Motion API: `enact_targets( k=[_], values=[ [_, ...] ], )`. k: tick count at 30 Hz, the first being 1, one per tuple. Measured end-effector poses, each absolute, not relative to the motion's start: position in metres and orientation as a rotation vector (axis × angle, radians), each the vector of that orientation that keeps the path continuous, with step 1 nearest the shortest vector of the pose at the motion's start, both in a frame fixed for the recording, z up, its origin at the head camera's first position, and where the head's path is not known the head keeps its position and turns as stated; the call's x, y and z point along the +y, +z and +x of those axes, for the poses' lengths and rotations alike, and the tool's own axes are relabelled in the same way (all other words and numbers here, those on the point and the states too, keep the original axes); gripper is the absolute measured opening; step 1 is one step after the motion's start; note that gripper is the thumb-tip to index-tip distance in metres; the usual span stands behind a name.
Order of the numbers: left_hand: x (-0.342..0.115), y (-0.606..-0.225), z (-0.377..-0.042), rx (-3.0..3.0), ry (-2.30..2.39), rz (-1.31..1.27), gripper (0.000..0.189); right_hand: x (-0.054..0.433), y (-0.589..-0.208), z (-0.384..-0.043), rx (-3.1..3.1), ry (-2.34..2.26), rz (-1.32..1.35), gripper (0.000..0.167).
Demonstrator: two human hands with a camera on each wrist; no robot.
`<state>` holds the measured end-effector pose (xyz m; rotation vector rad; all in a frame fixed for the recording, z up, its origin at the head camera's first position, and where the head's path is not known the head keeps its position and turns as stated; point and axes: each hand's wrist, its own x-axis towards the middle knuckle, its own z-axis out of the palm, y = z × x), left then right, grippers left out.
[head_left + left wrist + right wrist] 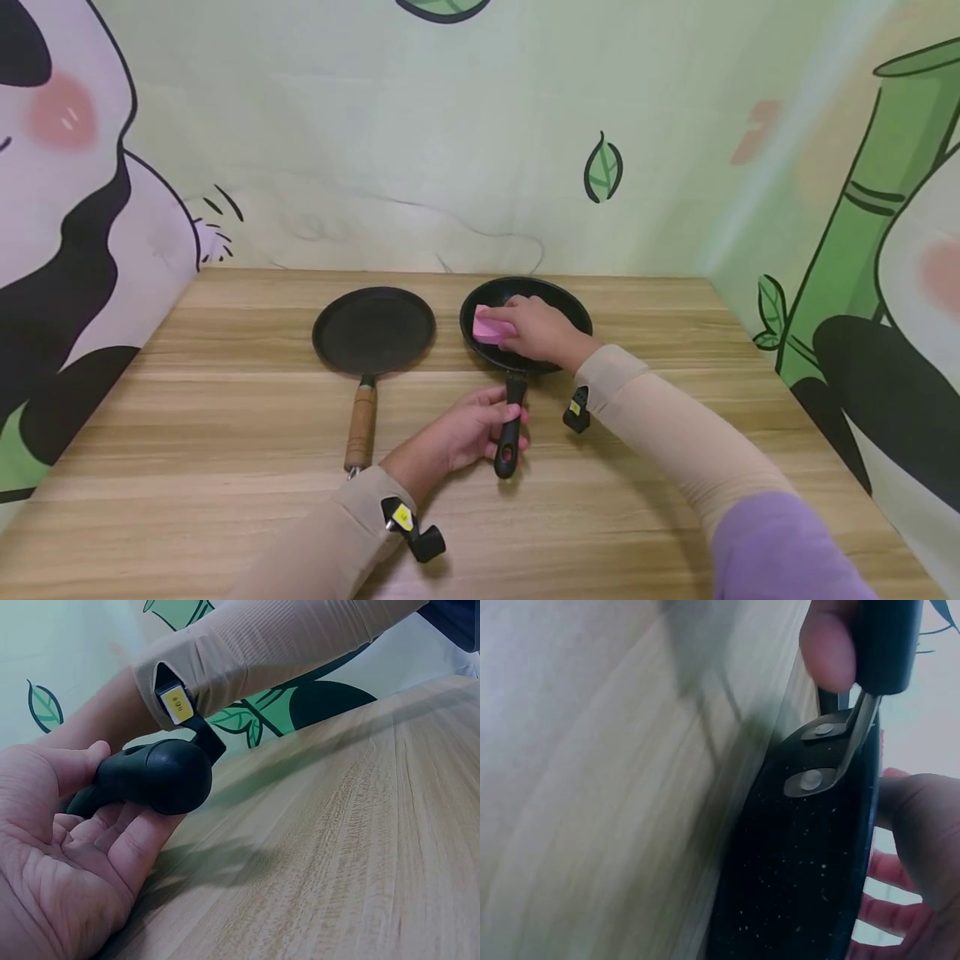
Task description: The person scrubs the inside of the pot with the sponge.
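Note:
My left hand (480,423) grips the black handle (507,442) of a deep frying pan (577,312), thumb on top and fingers beneath. In the left wrist view the handle's rounded end (180,776) points toward the camera. Inside the pan, my right hand (542,329) holds a pink sponge (491,327) against the left part of the inner surface. From the right wrist view the pan's speckled outer wall (787,855) and riveted handle bracket (814,780) show, with right-hand fingers (892,911) beyond the rim; the sponge is hidden there.
A flat round griddle pan (373,329) with a wooden handle (362,425) lies left of the frying pan on the wood-grain table (225,433). A wall with painted pandas and leaves (603,171) stands behind the table. Each wrist carries a small black camera (576,410).

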<state>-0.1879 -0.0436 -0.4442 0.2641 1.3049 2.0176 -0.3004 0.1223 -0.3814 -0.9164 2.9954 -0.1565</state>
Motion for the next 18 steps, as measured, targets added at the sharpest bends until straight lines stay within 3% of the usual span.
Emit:
enact_targets(
  k=[9,18],
  values=[
    [-0.044,-0.444,-0.187,1.309,2.011,0.261,0.042,0.121,-0.388,-0.314,3.081,-0.078,-0.744,0.058],
    [-0.045,-0.445,-0.188,1.313,2.007,0.267,0.045,0.121,-0.391,-0.319,3.097,-0.008,-0.814,0.045]
  ],
)
